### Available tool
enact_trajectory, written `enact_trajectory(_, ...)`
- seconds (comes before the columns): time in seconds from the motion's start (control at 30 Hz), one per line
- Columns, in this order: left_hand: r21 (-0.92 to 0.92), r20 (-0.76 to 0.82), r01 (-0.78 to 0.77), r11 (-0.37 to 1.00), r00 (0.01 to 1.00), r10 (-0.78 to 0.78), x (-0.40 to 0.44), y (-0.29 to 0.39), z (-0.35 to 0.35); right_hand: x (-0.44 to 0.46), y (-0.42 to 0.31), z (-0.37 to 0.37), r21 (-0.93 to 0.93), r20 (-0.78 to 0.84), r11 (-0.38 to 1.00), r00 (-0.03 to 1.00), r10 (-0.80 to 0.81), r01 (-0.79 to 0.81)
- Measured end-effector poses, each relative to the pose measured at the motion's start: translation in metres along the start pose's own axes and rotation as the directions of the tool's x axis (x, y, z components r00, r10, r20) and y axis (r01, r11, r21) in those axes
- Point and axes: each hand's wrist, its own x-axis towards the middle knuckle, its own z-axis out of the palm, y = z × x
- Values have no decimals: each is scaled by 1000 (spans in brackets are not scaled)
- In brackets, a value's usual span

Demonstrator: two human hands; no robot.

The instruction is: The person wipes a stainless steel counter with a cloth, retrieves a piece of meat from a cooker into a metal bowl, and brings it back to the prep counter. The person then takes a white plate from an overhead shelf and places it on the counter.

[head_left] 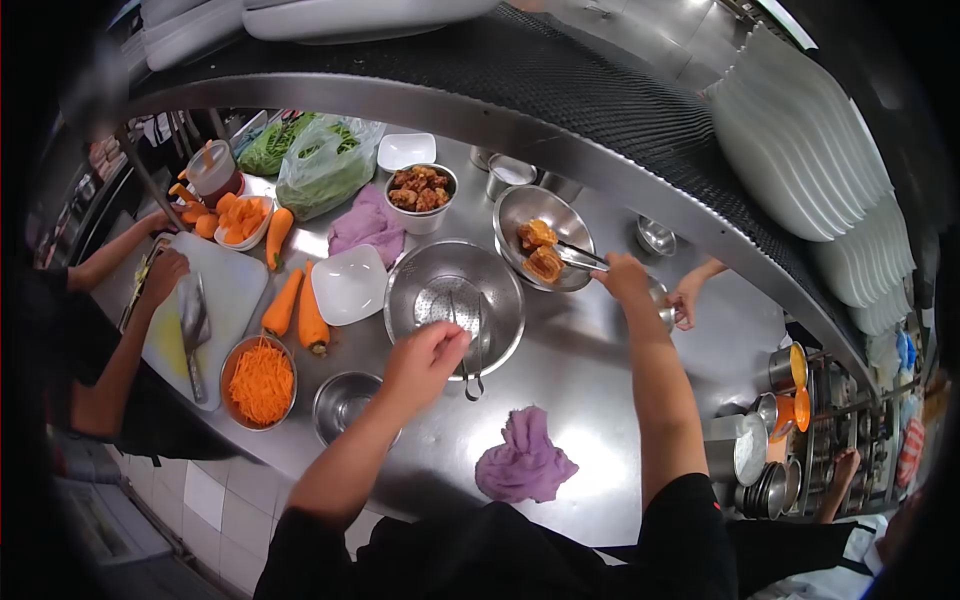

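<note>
My right hand point(627, 277) is closed on a pair of metal tongs point(583, 256). Their tips reach into a steel bowl point(510, 212) beside orange-brown food pieces point(543, 263). My left hand point(432, 357) hovers over the near edge of a large perforated steel bowl point(410, 270), its fingers curled together; whether anything is between them is hidden. Another pair of tongs point(478, 350) lies in that bowl, its end sticking out over the rim. A tub of browned pieces point(421, 199) stands behind the bowl. On the counter between my forearms lies a crumpled purple cloth point(525, 462).
At left a co-worker's hands point(166, 273) are over a cutting board point(232, 265) with a knife point(194, 335). Carrots point(284, 300), shredded carrot point(262, 384) and a small bowl point(345, 400) sit nearby. Another person's hand point(686, 300) is right of mine. A shelf edge point(560, 140) crosses above.
</note>
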Motion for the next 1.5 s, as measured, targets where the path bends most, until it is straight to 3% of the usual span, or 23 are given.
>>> enact_trajectory(0.1, 165, -53, -35, 986, 998, 45, 64, -4, 16, -6, -7, -48, -19, 103, 998, 993, -50, 53)
enact_trajectory(0.17, 221, -70, 8, 975, 997, 7, 116, -10, 33, -27, -4, -81, -12, 2, 998, 998, -68, 68)
enact_trajectory(0.23, 449, -100, 14, 893, 994, 35, 172, -30, 53, -54, 11, -107, 46, -84, 996, 994, -74, 78)
enact_trajectory(0.3, 487, -113, 56, 872, 994, -1, 206, -40, 66, -81, 39, -111, 56, -100, 998, 994, -33, 39)
enact_trajectory(0.33, 544, -13, 43, 838, 999, -42, 231, -55, 72, -110, 41, -117, 228, -165, 972, 986, -11, 49)
enact_trajectory(0.37, 594, 82, 23, 804, 993, -90, 249, -67, 78, -142, 35, -123, 402, -150, 915, 983, 110, -41)
enact_trajectory(0.4, 578, 44, 69, 813, 992, -116, 249, -60, 80, -175, 27, -128, 528, -49, 831, 970, 237, -176)
enact_trajectory(0.43, 559, 10, 110, 822, 990, -139, 247, -47, 79, -206, 41, -95, 580, -157, 803, 947, 280, -141)
enact_trajectory(0.47, 457, 39, 203, 866, 968, -247, 248, -40, 78, -242, 41, -85, 747, 95, 593, 931, 352, -300)
enact_trajectory(0.5, 349, 83, 292, 890, 937, -340, 248, -33, 78, -277, 26, -71, 917, 141, 303, 921, 363, -260)
enact_trajectory(0.57, 258, 47, 320, 912, 938, -343, 246, -25, 84, -337, 8, -37, 964, 257, 0, 924, 282, -267)
enact_trajectory(0.6, 158, 25, 332, 930, 940, -340, 243, -22, 85, -362, -7, -20, 953, 304, -122, 899, 315, -279)
enact_trajectory(0.7, 23, -118, 257, 966, 960, -253, 233, -21, 76, -411, -37, 6, 896, 421, -279, 863, 281, -346)
enact_trajectory(0.77, 29, -133, 174, 984, 977, -169, 231, -24, 58, -421, -52, 11, 886, 436, -310, 845, 309, -344)
enact_trajectory(0.83, -89, -217, 53, 995, 974, -71, 206, 6, 18, -420, -57, 19, 879, 438, -331, 856, 276, -343)
enact_trajectory(0.97, -153, -292, 106, 983, 945, -147, 158, 41, -84, -399, -70, 39, 877, 418, -374, 864, 281, -302)
enact_trajectory(1.03, 18, -453, 127, 992, 885, -105, 117, 58, -136, -387, -78, 43, 874, 437, -349, 861, 261, -338)
enact_trajectory(1.1, 41, -528, 85, 996, 848, -50, 99, 10, -195, -385, -73, 59, 883, 441, -299, 857, 266, -362)
enact_trajectory(1.17, -62, -597, 127, 990, 790, -138, 46, 22, -232, -387, -70, 63, 889, 440, -268, 855, 273, -372)
enact_trajectory(1.23, -52, -683, 123, 991, 720, -125, 11, 5, -271, -386, -70, 64, 880, 449, -299, 851, 273, -368)
enact_trajectory(1.37, 228, -797, 459, 859, 595, -106, -38, -5, -323, -384, -75, 57, 882, 441, -307, 853, 278, -356)
enact_trajectory(1.5, 309, -833, 567, 764, 548, -71, -47, -26, -357, -384, -74, 57, 885, 438, -293, 861, 260, -361)
